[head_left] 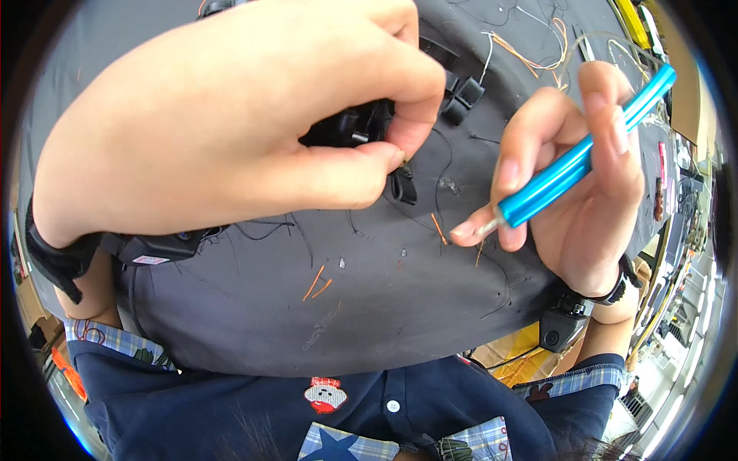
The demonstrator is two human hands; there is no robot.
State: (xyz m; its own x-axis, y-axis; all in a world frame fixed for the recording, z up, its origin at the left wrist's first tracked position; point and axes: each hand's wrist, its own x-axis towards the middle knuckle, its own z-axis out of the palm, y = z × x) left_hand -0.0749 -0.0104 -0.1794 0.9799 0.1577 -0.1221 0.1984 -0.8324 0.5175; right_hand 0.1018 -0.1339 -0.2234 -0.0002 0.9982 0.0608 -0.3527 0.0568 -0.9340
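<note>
My left hand [254,131] is over a black item [342,123] on the dark grey mat [400,307], thumb and forefinger pinched at its lower right beside a small black loop [403,184]; what exactly they grip is partly hidden. On the right, my right hand [576,192] holds a blue cylindrical tool [561,173] on a slant, its thin pale tip [488,227] pointing down-left, a short way right of the left hand's fingertips. Orange thread bits [315,283] and black threads lie on the mat below.
Tangled white and orange threads [523,58], dark scissors-like blades [584,46] and black buckles [461,96] lie toward the back. A yellow object [632,19] and cardboard [692,100] sit at the far right. Black camera units [560,329] are strapped near both wrists.
</note>
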